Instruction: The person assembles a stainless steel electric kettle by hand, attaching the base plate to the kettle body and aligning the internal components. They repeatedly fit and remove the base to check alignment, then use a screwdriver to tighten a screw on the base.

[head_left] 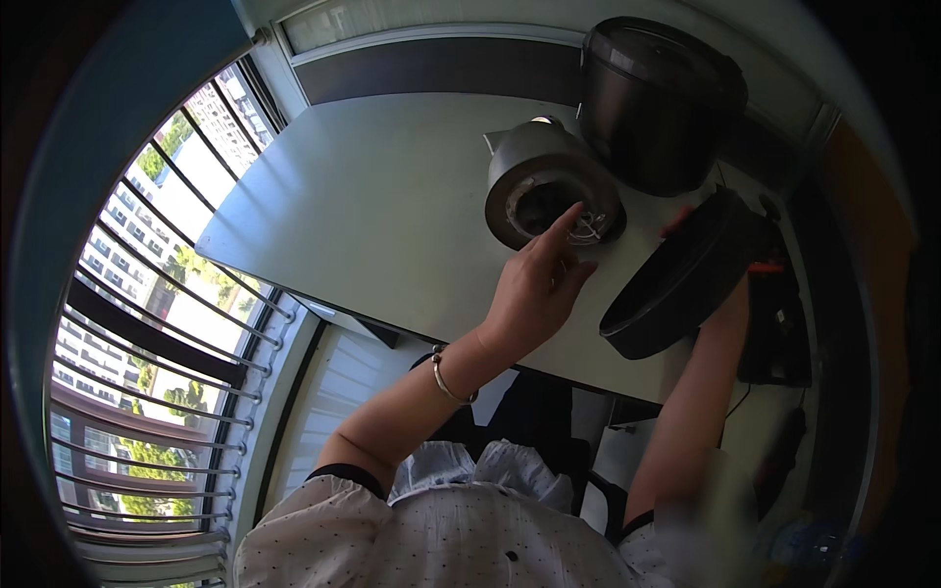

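head view, left hand (534, 284) grip spread, forefinger reaching into grey appliance base (549, 191), right hand (730, 294) grip clasping black lid (676, 279)

Pale grey counter (372, 196), flat top, runs from the barred window on the left to the wall at the back. Left and middle of the top are bare. Two things sit on it, both toward the back right: a grey round appliance base (549, 191) w/ a dark opening on top, and a big black pot-shaped cooker (657, 103) just behind it, close to or touching it, by the wall.
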`<action>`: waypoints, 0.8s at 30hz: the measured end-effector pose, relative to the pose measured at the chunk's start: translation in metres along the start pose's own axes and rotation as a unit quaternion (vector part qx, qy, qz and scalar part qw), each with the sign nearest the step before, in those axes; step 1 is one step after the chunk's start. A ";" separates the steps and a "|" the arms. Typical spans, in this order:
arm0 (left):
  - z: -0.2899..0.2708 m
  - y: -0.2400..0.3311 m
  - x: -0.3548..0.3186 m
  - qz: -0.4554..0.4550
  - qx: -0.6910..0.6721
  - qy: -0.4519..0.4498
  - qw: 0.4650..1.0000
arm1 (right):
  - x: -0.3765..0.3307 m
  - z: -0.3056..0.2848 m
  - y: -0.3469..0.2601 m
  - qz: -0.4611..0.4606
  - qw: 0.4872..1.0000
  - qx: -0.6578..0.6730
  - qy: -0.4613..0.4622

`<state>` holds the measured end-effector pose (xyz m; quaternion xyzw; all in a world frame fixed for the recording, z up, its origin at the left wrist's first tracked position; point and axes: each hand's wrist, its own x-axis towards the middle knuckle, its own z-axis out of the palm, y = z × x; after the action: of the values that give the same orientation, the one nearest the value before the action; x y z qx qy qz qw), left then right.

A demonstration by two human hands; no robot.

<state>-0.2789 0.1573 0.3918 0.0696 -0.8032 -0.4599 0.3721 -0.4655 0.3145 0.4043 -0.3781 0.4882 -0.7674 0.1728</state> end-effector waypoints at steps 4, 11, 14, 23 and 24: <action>0.011 -0.008 0.015 -0.030 -0.012 0.033 0.999 | -0.001 0.009 -0.005 -0.021 0.999 0.037 0.019; 0.005 -0.012 0.016 -0.015 -0.013 0.035 0.999 | 0.008 -0.013 0.011 0.013 0.996 0.075 -0.040; 0.002 -0.031 0.009 0.009 -0.033 0.143 0.989 | 0.011 -0.009 0.016 -0.011 0.993 0.089 -0.076; -0.021 -0.042 -0.001 -0.259 -0.223 0.129 0.931 | 0.012 0.007 0.036 0.080 0.991 -0.094 -0.042; -0.022 -0.042 0.000 -0.268 -0.218 0.127 0.930 | 0.012 0.011 0.036 0.082 0.990 -0.103 -0.043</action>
<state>-0.2737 0.1183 0.3647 0.2570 -0.5805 -0.6938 0.3400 -0.4685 0.2832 0.3800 -0.3849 0.5863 -0.6792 0.2162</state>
